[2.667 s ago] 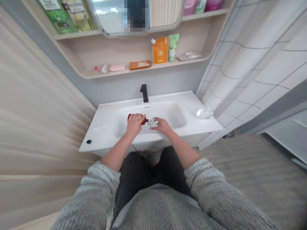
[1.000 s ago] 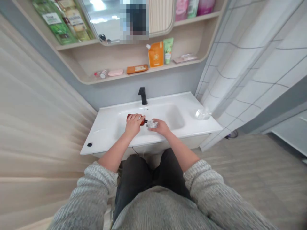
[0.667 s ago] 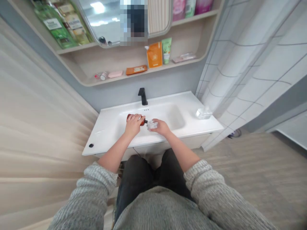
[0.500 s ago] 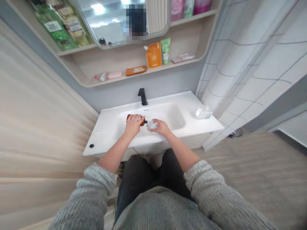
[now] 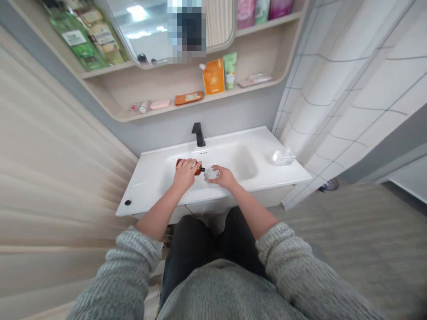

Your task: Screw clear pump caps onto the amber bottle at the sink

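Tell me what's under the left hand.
Under the left hand is a reddish-brown bottle, its two ends showing, held over the white basin. The hand covers the bottle's middle; the basin directly beneath is hidden too.

place: bathroom | white washbasin (image 5: pixel 245 163) | black faucet (image 5: pixel 199 135) | mirror (image 5: pixel 147 31) | shelf (image 5: pixel 150 84) of packaged toiletries (image 5: pixel 214 77) | white tiled wall (image 5: pixel 360 98)

an orange pouch (image 5: pixel 214 78) stands beside a green tube (image 5: pixel 230 71).
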Demonstrator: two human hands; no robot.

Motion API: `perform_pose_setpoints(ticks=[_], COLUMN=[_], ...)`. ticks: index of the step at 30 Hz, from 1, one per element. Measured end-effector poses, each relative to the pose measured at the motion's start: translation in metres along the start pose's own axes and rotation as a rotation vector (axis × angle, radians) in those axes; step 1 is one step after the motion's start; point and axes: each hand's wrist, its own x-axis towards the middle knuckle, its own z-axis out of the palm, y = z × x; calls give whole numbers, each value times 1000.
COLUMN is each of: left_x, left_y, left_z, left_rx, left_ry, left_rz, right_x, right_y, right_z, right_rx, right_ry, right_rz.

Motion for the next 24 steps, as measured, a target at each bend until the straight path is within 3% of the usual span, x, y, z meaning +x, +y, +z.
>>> perform_pose_setpoints(ticks=[24], left_x=[0], left_y=[0], left_z=[3], left_rx=[13], left_ry=[25], left_rz=[24], right_x=[0], right_y=[3], right_z=[0], right_rx=[-10], right_ry=[5], right_rz=[11])
